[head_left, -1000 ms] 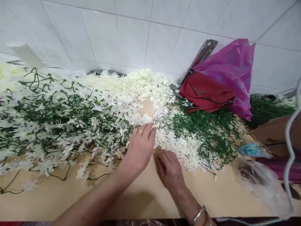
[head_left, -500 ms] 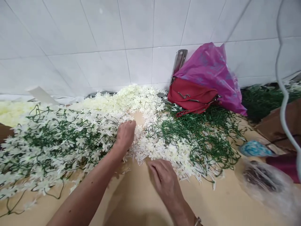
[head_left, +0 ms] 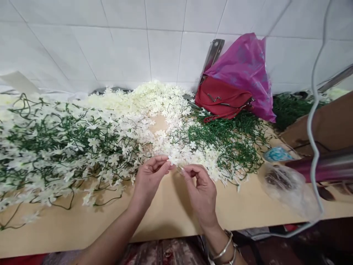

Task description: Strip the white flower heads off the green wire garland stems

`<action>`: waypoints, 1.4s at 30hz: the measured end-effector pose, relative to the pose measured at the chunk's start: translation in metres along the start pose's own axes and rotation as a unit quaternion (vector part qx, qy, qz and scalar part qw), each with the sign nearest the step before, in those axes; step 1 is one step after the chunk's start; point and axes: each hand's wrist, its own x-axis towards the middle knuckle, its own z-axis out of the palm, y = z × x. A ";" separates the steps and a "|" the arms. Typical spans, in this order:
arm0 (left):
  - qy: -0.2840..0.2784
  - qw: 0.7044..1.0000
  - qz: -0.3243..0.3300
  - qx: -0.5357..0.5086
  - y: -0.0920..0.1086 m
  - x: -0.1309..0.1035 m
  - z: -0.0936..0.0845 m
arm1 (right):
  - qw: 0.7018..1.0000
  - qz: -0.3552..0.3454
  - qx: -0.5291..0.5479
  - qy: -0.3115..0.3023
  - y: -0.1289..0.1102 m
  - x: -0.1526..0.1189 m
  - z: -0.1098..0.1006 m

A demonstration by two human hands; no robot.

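My left hand [head_left: 150, 178] is closed in a pinch, with a small white artificial flower [head_left: 173, 160] at its fingertips. Close by on the right, thumb and forefinger of my right hand [head_left: 203, 193] are also pinched, on something small and pale that I cannot make out clearly. The fingertips of both hands are a short distance apart, over the front edge of a heap of loose white blossoms [head_left: 205, 158]. To the left spreads a large pile of white flowers on green stems [head_left: 91, 147]. Green wiry stems [head_left: 237, 151] lie tangled on the right.
A red bag [head_left: 223, 96] and a purple plastic bag [head_left: 245, 62] rest against the tiled wall. Right of the flowers are a blue-and-white packet [head_left: 277, 154], a clear plastic bag [head_left: 289, 184] and a cardboard box [head_left: 322, 125]. A grey cable [head_left: 311, 129] hangs down in front.
My left hand has come back from the flower heap to meet my right hand, and a white flower now shows at its fingertips. My right hand has risen into a pinch. The view has tilted down.
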 end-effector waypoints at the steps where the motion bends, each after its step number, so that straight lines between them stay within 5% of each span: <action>1: 0.003 1.000 -0.002 0.000 -0.006 -0.004 -0.003 | 1.000 0.020 0.011 0.000 -0.004 -0.005 0.004; 16: -0.066 0.990 0.078 0.092 -0.040 -0.021 -0.031 | 0.990 0.141 0.012 -0.004 -0.005 -0.014 0.038; 25: -0.080 0.980 0.110 0.144 -0.042 -0.022 -0.038 | 0.986 0.141 0.007 -0.091 -0.003 -0.005 0.026; 30: -0.102 0.974 0.122 0.164 -0.037 -0.026 -0.036 | 0.994 0.097 -0.001 -0.043 0.004 -0.016 0.016; 36: 0.048 0.975 0.170 0.136 -0.016 -0.029 -0.048 | 0.988 0.151 0.038 -0.019 0.015 -0.024 0.009; 39: 0.105 0.939 0.230 0.234 -0.008 -0.024 -0.060 | 0.986 0.159 0.039 -0.006 0.016 -0.025 0.010; 42: 0.088 0.875 0.297 0.371 -0.010 -0.020 -0.069 | 0.985 0.167 0.045 -0.023 0.015 -0.027 0.012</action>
